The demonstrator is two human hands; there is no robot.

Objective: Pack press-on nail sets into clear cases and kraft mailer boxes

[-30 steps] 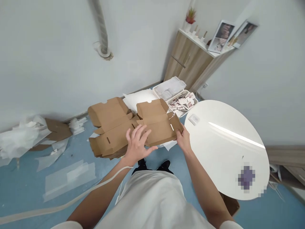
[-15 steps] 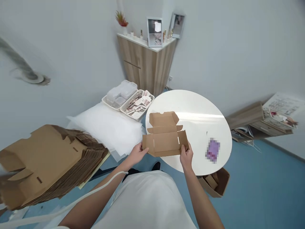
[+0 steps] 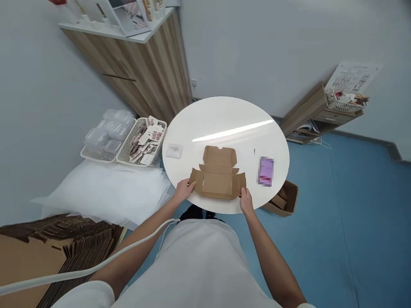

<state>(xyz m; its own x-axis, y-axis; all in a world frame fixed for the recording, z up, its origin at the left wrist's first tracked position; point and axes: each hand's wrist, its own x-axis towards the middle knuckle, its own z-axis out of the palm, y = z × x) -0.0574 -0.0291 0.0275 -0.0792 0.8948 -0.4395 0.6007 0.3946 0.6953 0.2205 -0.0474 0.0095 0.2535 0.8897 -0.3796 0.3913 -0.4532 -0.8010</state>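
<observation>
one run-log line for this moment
left hand: grips carton, left side | right hand: grips carton, right side | carton: unfolded, over table, near edge | purple item: right of carton

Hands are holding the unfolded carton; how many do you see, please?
2: the left hand at the left end of the unfolded carton, the right hand at its right end.

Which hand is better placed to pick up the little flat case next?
Probably the left hand, which holds the cardboard box blank by its left flap: it is nearer the little flat case, at the left side of the round white table. The right hand is farther away, holding the right flap.
</observation>
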